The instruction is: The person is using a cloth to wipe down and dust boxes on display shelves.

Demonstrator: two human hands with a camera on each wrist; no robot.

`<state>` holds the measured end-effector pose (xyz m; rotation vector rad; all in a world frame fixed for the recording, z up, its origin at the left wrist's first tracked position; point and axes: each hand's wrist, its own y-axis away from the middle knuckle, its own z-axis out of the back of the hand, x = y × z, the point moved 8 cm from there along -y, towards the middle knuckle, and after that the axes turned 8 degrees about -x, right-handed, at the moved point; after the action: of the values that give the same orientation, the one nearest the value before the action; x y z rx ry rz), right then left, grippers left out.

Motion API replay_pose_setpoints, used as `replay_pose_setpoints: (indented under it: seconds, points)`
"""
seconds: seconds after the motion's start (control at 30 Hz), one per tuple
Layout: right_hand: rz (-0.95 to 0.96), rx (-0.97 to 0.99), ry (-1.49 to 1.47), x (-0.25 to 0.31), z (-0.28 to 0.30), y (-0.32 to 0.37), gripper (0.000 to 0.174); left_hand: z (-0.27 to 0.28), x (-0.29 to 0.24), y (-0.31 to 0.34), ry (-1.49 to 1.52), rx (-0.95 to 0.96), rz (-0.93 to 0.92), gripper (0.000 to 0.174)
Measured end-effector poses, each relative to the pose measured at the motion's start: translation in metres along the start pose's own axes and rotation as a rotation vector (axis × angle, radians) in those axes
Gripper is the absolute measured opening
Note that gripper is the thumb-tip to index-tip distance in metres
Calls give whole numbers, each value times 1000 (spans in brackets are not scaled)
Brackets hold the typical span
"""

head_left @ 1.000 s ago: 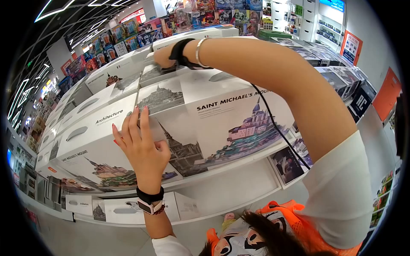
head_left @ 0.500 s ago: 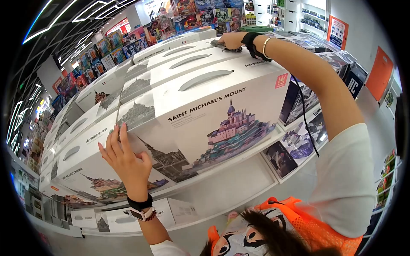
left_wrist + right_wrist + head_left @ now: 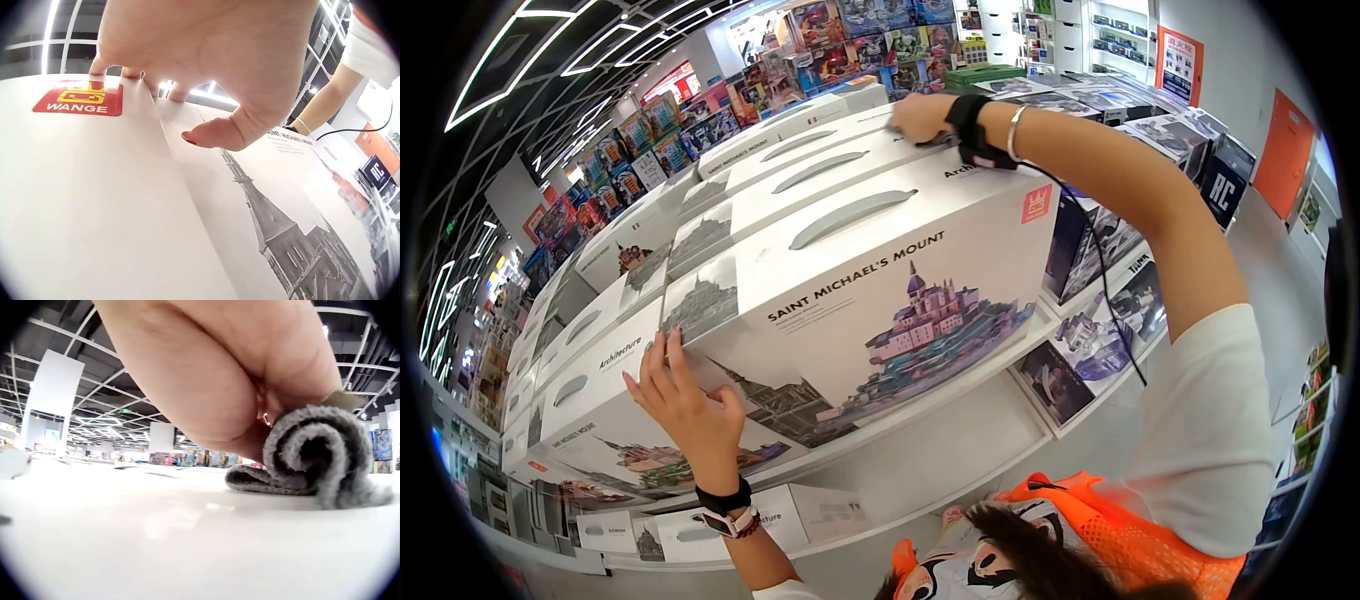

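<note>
A large white box with a castle picture point(image 3: 920, 320) lies at the front of the display, a grey handle point(image 3: 852, 218) on its top. My left hand point(image 3: 690, 405) rests with spread fingers on the box's left front edge; in the left wrist view the hand point(image 3: 212, 56) touches the box face beside a red logo point(image 3: 81, 99). My right hand point(image 3: 925, 118) grips a grey cloth at the far right of the box top. In the right wrist view the hand point(image 3: 212, 369) presses the folded, rolled cloth point(image 3: 312, 456) onto the white surface.
More white boxes point(image 3: 605, 355) stand in rows to the left and behind. Below is a white shelf point(image 3: 940, 455) with boxes. Purple-pictured boxes point(image 3: 1090, 345) are at the right, near a hanging black cable point(image 3: 1106, 270). Colourful boxes point(image 3: 830, 45) fill the back.
The right hand has moved with the cloth from the top's left part to its far right side. The left hand stays on the box edge while the view has shifted.
</note>
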<state>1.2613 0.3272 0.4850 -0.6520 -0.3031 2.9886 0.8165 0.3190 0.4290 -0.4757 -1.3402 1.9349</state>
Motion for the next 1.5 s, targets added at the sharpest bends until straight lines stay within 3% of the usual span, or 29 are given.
replay_pose_setpoints:
  seconds: [0.1,0.17,0.23,0.3,0.33,0.37,0.43,0.5,0.57,0.63,0.67,0.7,0.73,0.77,0.87,0.97,1.03,1.1,1.17,1.2,1.23,1.3,1.5]
  points:
    - [57,-19,-372,49,28,-8,39,-1,1,1,1,-1,4,76]
    - [71,-57,-433,68,39,-9,55,-1,1,2,-16,-1,-5,77]
    - [36,-36,-402,67,42,1,57,-1,2,2,-12,3,-11,77]
    - [33,-47,-371,43,29,7,55,-2,2,4,-17,6,-9,77]
    - [68,-20,-202,31,21,16,50,-3,3,3,-9,7,-7,77]
    - [43,-29,-88,11,12,27,33,-2,2,3,-8,-1,-12,76]
    - [-58,62,35,-32,-8,41,31,-1,0,2,-6,-5,-10,76]
    - [-342,69,-153,-50,1,54,32,2,-2,0,-11,-23,-5,76]
    - [-98,154,190,-30,-10,29,30,2,-4,0,-5,-17,5,75]
    - [-36,159,104,-5,-10,1,27,3,-1,0,-5,-14,6,75]
    - [121,142,152,24,6,-6,27,1,0,1,-6,-11,-1,75]
    - [123,-21,-29,37,14,-23,26,0,0,1,-2,-8,-9,76]
    - [222,-13,-153,53,15,-36,25,0,1,2,-2,-7,-10,76]
    - [217,-195,-195,39,-16,-67,25,0,1,2,-5,-9,-9,76]
    - [7,-85,-307,71,46,-4,29,0,1,3,1,-5,-17,76]
    - [-75,3,-151,41,35,20,37,3,2,1,17,-4,-12,76]
    - [-122,-21,-121,30,44,41,25,3,3,1,23,-7,-8,76]
    - [-96,55,-97,25,35,36,16,2,3,1,25,-12,-9,76]
    - [-40,-53,-175,36,32,24,10,3,3,1,18,-20,-4,76]
    - [43,-20,-90,57,42,21,26,3,2,1,16,-21,-5,76]
    - [-212,0,-548,56,46,30,34,3,1,1,17,-22,-9,76]
    - [177,-259,-632,79,60,12,39,3,1,1,8,-22,-6,76]
    - [247,-164,-580,62,58,12,42,6,1,0,41,-15,-24,76]
